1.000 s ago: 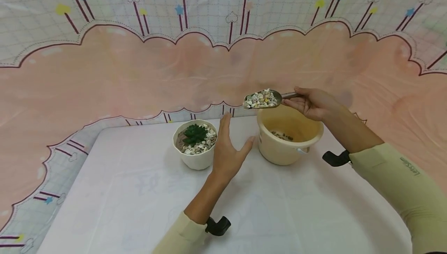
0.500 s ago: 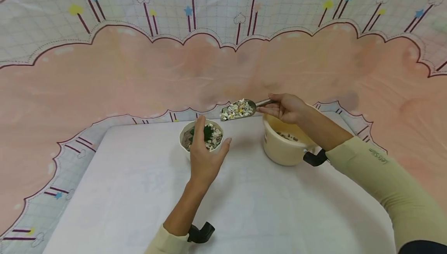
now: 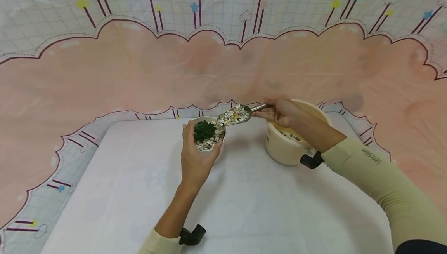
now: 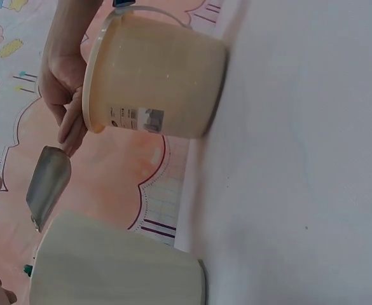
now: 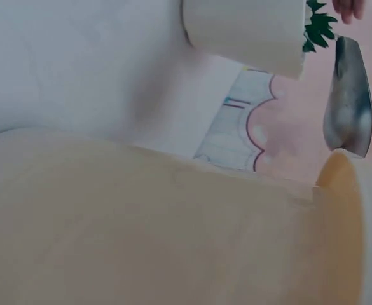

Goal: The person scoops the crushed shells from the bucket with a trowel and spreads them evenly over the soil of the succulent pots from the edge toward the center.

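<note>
My right hand (image 3: 284, 113) grips the handle of a metal scoop (image 5: 349, 105). The scoop's bowl is heaped with small pale pebbles (image 3: 233, 115), and its tip overlaps the right rim of a white pot (image 4: 116, 267) in the head view. A green succulent (image 3: 204, 130) grows in the pot, with similar pebbles around it. My left hand (image 3: 197, 162) is held over the near side of the pot, fingers and thumb spread apart. Both wrist views show left-hand fingers up past the rim level, beside the plant and scoop tip.
A cream bucket (image 3: 282, 151) stands to the right of the pot, under my right forearm, with a few pebbles at its bottom. Both stand near the back of a white-covered table (image 3: 244, 207). A patterned cloth (image 3: 174, 75) hangs behind it.
My right hand has carried the loaded scoop left, from over the bucket to the pot's rim. My left hand has moved left from the pot's right side to over its near side.
</note>
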{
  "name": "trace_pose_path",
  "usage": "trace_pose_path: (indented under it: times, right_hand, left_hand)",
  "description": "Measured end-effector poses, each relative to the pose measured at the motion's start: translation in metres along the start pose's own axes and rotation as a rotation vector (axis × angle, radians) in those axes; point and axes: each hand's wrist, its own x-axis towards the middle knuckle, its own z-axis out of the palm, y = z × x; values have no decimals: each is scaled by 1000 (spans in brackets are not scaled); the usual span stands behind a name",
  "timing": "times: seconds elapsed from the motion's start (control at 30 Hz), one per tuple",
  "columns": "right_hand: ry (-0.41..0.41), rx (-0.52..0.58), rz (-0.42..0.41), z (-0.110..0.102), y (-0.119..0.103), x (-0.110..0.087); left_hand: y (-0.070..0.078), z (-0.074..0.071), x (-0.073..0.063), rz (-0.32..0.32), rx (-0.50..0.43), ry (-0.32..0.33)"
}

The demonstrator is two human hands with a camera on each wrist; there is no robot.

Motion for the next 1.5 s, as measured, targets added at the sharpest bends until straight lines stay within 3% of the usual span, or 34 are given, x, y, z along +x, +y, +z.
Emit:
trace_pose_path:
  times: [0.4,0.63,0.8,1.0,1.2,1.4,1.5]
  right_hand:
    - [48,-80,-33,4,3,4]
    - [49,-102,-43,8,3,6]
    - [75,-107,-47,10,4,6]
    - [103,-118,-49,11,5,5]
    - [102,-123,-56,11,4,6]
    - [98,-120,-66,11,4,7]
    - [97,-127,-72,11,4,7]
  left_hand:
    - [-16,-7,-3,-56,67,3]
    - [-24,-7,-4,-189,151,-34]
    - [-32,-4,-2,-271,161,-59]
    - [-42,-7,1,-258,138,-55]
    - [-49,-21,10,-230,80,-156]
    - [-48,-29,19,-252,40,-289]
    - [-40,-25,17,-277,17,-287]
